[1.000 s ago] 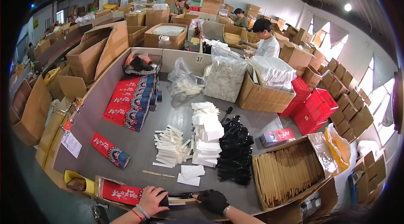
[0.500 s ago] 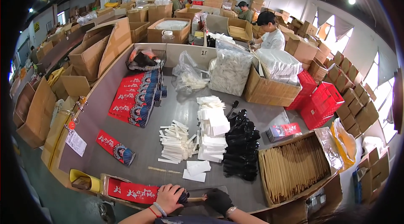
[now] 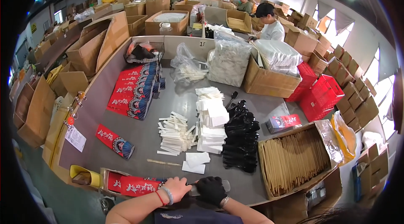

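My left hand (image 3: 176, 188), bare, is closed at the right end of the red printed paper sleeves (image 3: 134, 185), which lie in a shallow cardboard box at the table's front edge. My right hand (image 3: 211, 190), in a black glove, is closed close beside it. A small greyish piece (image 3: 193, 190) shows between the two hands; its kind is hard to make out. What the fingers hold is mostly hidden. Beyond the hands lie two white paper slips (image 3: 196, 161) and a thin wooden stick (image 3: 163, 162).
White packets (image 3: 212, 119), narrow white strips (image 3: 174, 133) and black plastic spoons (image 3: 241, 140) lie in piles mid-table. A box of wooden chopsticks (image 3: 294, 161) stands at right. More red sleeves (image 3: 130, 91) lie at left. A yellow container (image 3: 84, 176) sits at the front left corner. Another person works beyond the partition.
My right hand has moved left, close to my left hand, which has shifted slightly right and up. The wooden chopsticks seen between the hands no longer show. The view has tilted slightly.
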Available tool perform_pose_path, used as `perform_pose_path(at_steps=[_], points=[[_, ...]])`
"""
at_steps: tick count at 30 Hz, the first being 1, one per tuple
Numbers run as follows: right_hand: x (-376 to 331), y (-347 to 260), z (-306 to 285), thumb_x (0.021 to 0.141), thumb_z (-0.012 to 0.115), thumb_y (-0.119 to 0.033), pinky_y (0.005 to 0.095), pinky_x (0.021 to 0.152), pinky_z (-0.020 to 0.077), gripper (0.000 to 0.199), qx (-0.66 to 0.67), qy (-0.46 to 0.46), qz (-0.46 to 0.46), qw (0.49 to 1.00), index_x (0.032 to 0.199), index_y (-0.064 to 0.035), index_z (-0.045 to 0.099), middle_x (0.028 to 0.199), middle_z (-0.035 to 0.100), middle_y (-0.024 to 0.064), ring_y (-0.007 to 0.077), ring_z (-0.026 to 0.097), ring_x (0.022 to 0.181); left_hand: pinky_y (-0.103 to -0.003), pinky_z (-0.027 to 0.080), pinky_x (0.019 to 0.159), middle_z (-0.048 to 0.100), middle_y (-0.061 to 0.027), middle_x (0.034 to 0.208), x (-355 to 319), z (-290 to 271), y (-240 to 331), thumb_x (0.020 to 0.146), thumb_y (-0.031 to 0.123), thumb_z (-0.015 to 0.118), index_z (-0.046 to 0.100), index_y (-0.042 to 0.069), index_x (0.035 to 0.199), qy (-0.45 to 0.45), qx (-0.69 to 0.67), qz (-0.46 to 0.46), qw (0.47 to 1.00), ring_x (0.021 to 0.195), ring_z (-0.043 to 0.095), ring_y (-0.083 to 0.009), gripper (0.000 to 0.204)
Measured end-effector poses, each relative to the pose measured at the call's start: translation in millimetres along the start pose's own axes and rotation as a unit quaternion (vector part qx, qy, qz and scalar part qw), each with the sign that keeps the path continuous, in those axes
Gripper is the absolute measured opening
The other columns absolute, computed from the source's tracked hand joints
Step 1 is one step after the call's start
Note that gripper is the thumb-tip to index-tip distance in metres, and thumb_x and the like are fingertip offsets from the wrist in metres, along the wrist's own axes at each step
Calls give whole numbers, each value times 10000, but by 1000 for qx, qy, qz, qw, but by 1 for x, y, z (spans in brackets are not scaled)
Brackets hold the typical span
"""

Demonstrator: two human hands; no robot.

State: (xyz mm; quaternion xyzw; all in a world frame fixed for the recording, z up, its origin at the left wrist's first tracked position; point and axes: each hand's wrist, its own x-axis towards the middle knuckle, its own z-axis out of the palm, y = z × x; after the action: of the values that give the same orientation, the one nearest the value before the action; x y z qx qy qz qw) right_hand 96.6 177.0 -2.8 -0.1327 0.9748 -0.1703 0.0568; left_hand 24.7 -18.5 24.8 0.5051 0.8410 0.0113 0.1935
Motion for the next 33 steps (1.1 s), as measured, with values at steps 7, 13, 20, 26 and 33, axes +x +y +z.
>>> perform_pose_path(at_steps=[7, 13, 20, 26, 33], points=[[-14, 14, -60, 668, 754, -476, 460, 869, 397, 575, -27, 20, 78, 996, 1117, -148, 604, 1038, 619, 78, 291, 590, 986, -417, 519, 710, 551, -135, 962, -14, -44, -44, 722, 167, 642, 601, 126, 958, 70, 77, 9, 995, 884, 586, -326, 243], [-16, 19, -47, 643, 774, -468, 460, 867, 397, 593, 15, 11, 146, 989, 1097, -128, 602, 1026, 604, 103, 312, 579, 976, -457, 457, 899, 497, -176, 1235, -48, -11, -124, 672, 169, 709, 629, 60, 900, 204, 151, -131, 958, 1135, 469, -370, 264], [-11, 7, -36, 614, 762, -409, 455, 786, 404, 547, -23, 37, 105, 994, 1037, -101, 604, 999, 600, 107, 296, 577, 915, -546, 354, 979, 570, -120, 1155, -48, 33, -42, 644, 316, 802, 634, 37, 1019, 310, -159, -246, 904, 1128, 494, -338, 497], [-1, -6, -36, 607, 757, -411, 452, 757, 412, 493, -45, 13, 80, 996, 960, -95, 620, 928, 618, 115, 297, 599, 872, -622, 175, 1065, 453, -155, 1314, -42, 71, -23, 598, 474, 814, 547, 26, 1229, 306, -165, -383, 856, 1288, 326, -397, 818], [14, -21, -40, 631, 754, -420, 444, 761, 424, 457, -14, -78, 66, 995, 916, -89, 619, 899, 621, 129, 301, 613, 858, -622, 130, 1089, 438, -158, 1355, -46, 76, -28, 600, 480, 817, 517, 15, 1263, 306, -211, -379, 847, 1324, 301, -399, 863]])
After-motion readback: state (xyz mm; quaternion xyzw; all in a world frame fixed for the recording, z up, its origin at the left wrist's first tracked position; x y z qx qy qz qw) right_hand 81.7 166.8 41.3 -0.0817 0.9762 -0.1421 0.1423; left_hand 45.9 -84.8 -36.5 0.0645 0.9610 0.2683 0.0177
